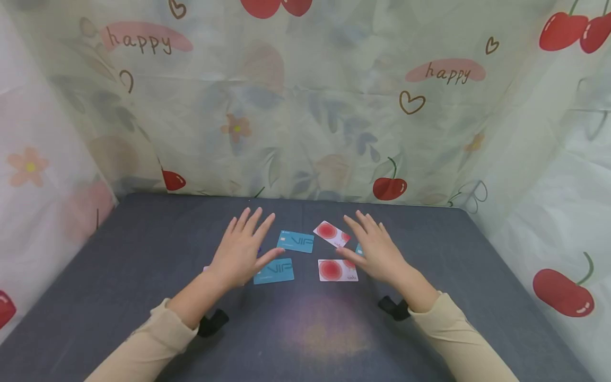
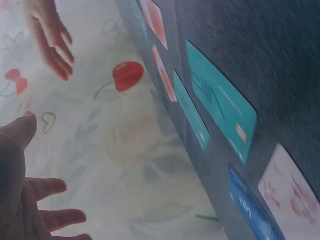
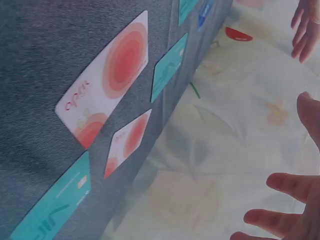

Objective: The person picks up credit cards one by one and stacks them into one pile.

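Both hands hover over a spread of flat plastic cards, fingers straight and apart, holding nothing. My left hand (image 1: 243, 252) is above the left side of the spread, beside two teal VIP cards, a far one (image 1: 299, 242) and a near one (image 1: 279, 271). Partly hidden under it in the head view, a dark blue card (image 2: 251, 207) and a pale card with pink marks (image 2: 292, 187) show in the left wrist view. My right hand (image 1: 377, 246) is near two white cards with red circles, one tilted (image 1: 329, 232), one straight (image 1: 334, 270). It partly covers another teal card (image 3: 55, 202).
The cards lie on a dark grey cloth-covered table (image 1: 305, 318). A printed curtain (image 1: 305, 106) with cherries and flowers stands behind the far edge, with more such cloth at both sides. A black strap (image 1: 213, 322) hangs at the left wrist, another (image 1: 394, 308) at the right.
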`<state>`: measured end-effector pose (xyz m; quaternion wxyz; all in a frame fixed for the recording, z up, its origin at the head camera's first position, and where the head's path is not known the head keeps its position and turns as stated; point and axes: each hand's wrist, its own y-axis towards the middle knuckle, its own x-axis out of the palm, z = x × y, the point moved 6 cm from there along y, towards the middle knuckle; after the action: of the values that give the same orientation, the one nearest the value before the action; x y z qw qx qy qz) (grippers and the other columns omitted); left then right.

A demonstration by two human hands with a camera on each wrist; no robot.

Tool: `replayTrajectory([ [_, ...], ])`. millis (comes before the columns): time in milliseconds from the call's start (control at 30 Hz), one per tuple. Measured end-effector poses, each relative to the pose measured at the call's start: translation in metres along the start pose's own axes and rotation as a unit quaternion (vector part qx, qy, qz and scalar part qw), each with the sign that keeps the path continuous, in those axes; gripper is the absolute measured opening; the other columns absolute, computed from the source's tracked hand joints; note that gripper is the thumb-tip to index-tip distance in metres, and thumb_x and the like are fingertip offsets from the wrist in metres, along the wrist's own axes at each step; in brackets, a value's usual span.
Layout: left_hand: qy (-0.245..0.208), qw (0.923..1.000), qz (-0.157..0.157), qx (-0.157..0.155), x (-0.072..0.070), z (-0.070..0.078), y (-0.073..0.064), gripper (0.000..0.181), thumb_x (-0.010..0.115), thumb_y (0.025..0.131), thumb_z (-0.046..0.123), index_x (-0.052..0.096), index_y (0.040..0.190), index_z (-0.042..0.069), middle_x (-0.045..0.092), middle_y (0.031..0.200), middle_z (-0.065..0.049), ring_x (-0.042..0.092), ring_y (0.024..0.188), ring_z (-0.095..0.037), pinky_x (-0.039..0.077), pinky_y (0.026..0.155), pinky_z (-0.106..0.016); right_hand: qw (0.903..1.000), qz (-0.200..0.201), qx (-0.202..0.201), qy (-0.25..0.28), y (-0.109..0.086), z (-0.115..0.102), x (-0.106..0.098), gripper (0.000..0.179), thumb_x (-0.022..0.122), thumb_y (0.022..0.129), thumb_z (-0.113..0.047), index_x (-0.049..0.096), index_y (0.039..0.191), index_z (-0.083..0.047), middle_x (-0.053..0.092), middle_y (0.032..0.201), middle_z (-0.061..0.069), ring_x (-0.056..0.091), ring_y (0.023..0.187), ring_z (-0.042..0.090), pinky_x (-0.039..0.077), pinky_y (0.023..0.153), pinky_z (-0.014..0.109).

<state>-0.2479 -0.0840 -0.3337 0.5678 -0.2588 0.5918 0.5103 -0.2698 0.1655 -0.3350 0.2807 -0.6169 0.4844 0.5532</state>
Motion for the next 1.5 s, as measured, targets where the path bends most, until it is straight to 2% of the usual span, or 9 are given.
replayTrajectory([
  [133,-0.065,0.9973,-0.034,-0.002,0.004,0.007,0.0,0.072,0.05,0.089,0.054,0.032,0.145,0.013,0.033,0.15,-0.017,0.025,0.141,-0.038,0.024,0.111,-0.055,0.9998,-0.007,0.005,0.018,-0.004,0.005,0.001,0.073,0.063,0.084,-0.044,0.036,0.142,-0.009,0.03,0.149,0.021,0.026,0.138,0.043,0.02,0.11,0.059],
  [233,-0.108,0.9921,-0.063,-0.009,0.01,0.011,0.001,0.069,0.048,0.091,0.053,0.032,0.145,0.013,0.035,0.149,-0.015,0.028,0.14,-0.036,0.026,0.11,-0.054,0.9996,-0.012,0.008,0.025,-0.007,0.009,0.003,0.071,0.066,0.083,-0.042,0.039,0.14,-0.007,0.033,0.147,0.021,0.031,0.136,0.042,0.027,0.108,0.058],
  [367,-0.146,0.9849,-0.092,-0.013,0.016,0.017,0.002,0.068,0.047,0.091,0.054,0.034,0.145,0.015,0.039,0.146,-0.011,0.036,0.136,-0.032,0.032,0.107,-0.052,0.9991,-0.023,0.016,0.033,-0.01,0.014,0.008,0.07,0.069,0.081,-0.039,0.043,0.137,-0.007,0.042,0.141,0.019,0.041,0.129,0.037,0.038,0.101,0.054],
  [533,-0.178,0.9768,-0.117,-0.023,0.023,0.024,0.004,0.066,0.049,0.09,0.054,0.038,0.142,0.015,0.044,0.142,-0.01,0.044,0.13,-0.03,0.039,0.102,-0.049,0.9974,-0.045,0.026,0.05,-0.012,0.02,0.015,0.068,0.073,0.078,-0.038,0.048,0.133,-0.006,0.051,0.129,0.016,0.05,0.117,0.032,0.045,0.095,0.049],
  [767,-0.216,0.9665,-0.138,-0.017,0.035,0.03,0.007,0.063,0.054,0.089,0.049,0.044,0.138,0.01,0.05,0.138,-0.01,0.051,0.125,-0.027,0.043,0.099,-0.046,0.9932,-0.073,0.024,0.087,-0.013,0.029,0.027,0.063,0.075,0.077,-0.033,0.052,0.128,-0.005,0.057,0.112,0.015,0.055,0.1,0.028,0.05,0.085,0.042],
  [933,-0.262,0.9543,-0.144,-0.007,0.046,0.033,0.01,0.056,0.058,0.089,0.042,0.048,0.133,0.007,0.059,0.125,-0.013,0.061,0.106,-0.026,0.049,0.088,-0.041,0.9921,-0.078,0.009,0.097,-0.013,0.036,0.034,0.061,0.076,0.076,-0.03,0.054,0.125,-0.002,0.059,0.104,0.014,0.057,0.095,0.027,0.05,0.081,0.039],
  [1067,-0.283,0.9478,-0.147,-0.002,0.054,0.035,0.013,0.051,0.06,0.089,0.038,0.052,0.129,0.007,0.062,0.119,-0.015,0.063,0.096,-0.024,0.05,0.083,-0.039,0.9908,-0.087,0.005,0.103,-0.013,0.041,0.04,0.06,0.077,0.075,-0.029,0.054,0.123,0.0,0.059,0.101,0.013,0.058,0.09,0.025,0.05,0.078,0.036],
  [1300,-0.316,0.935,-0.162,-0.002,0.067,0.041,0.018,0.051,0.062,0.088,0.034,0.052,0.127,0.004,0.063,0.113,-0.015,0.063,0.088,-0.019,0.051,0.08,-0.035,0.9878,-0.097,-0.008,0.122,-0.012,0.046,0.049,0.059,0.077,0.074,-0.027,0.055,0.12,0.001,0.061,0.098,0.013,0.058,0.08,0.019,0.048,0.073,0.03],
  [1500,-0.331,0.9287,-0.167,0.01,0.08,0.046,0.025,0.05,0.064,0.086,0.03,0.053,0.124,0.001,0.064,0.105,-0.015,0.062,0.08,-0.017,0.049,0.072,-0.028,0.9837,-0.1,-0.01,0.149,-0.011,0.048,0.056,0.055,0.078,0.073,-0.026,0.056,0.116,0.001,0.06,0.093,0.011,0.055,0.073,0.015,0.045,0.068,0.024],
])
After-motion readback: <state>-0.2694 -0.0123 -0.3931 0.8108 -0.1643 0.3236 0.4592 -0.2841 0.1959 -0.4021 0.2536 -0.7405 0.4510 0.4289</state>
